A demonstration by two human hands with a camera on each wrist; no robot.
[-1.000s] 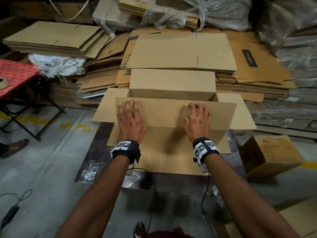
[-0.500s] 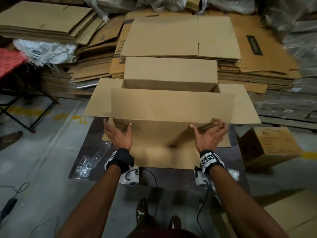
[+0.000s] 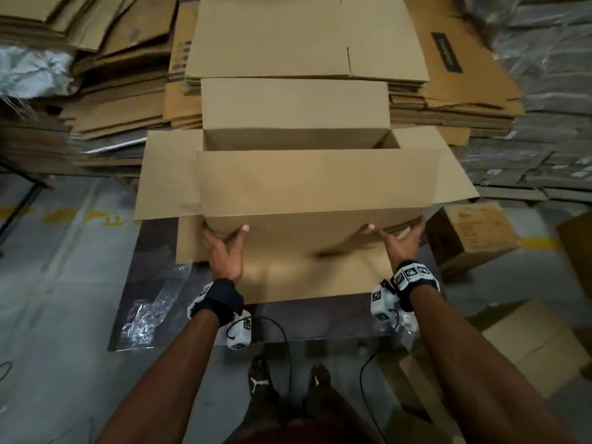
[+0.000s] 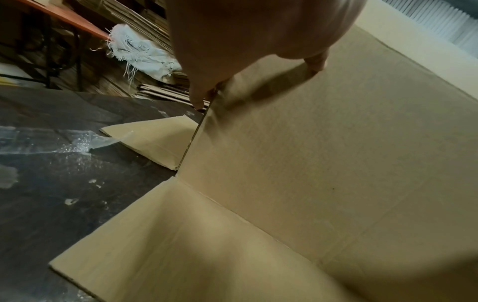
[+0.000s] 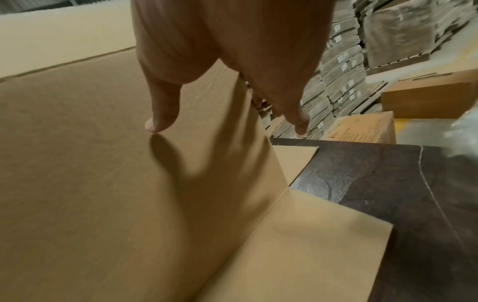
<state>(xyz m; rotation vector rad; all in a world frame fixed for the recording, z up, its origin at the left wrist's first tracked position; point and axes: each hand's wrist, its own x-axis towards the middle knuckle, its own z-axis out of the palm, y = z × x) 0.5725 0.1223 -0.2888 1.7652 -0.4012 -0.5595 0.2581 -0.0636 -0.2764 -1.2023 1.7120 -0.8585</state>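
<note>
Two hands are clasping the cardboard box (image 3: 317, 184) by its near upright corners, in the middle of the head view. The left hand (image 3: 224, 251) is straddling the left corner, its thumb (image 3: 242, 231) lying on the near wall while the fingers are going round onto the side wall. The right hand (image 3: 402, 243) is mirroring it, its thumb (image 5: 160, 120) pressing the near wall and its fingers reaching past the edge. The box is standing open on the dark desk (image 3: 153, 245), with its top flaps splaying outward and its bottom flaps (image 3: 288, 280) lying flat on the desk toward the lower part of the frame. Such a two-corner grip is probably serving to keep the thin walls square and to steady the box for lifting or tipping, so the loose bottom flaps can be folded. The box is sitting directly ahead of the wrists, between the hands, with stacks of flattened cartons (image 3: 304, 36) filling the top of the frame behind it.
</note>
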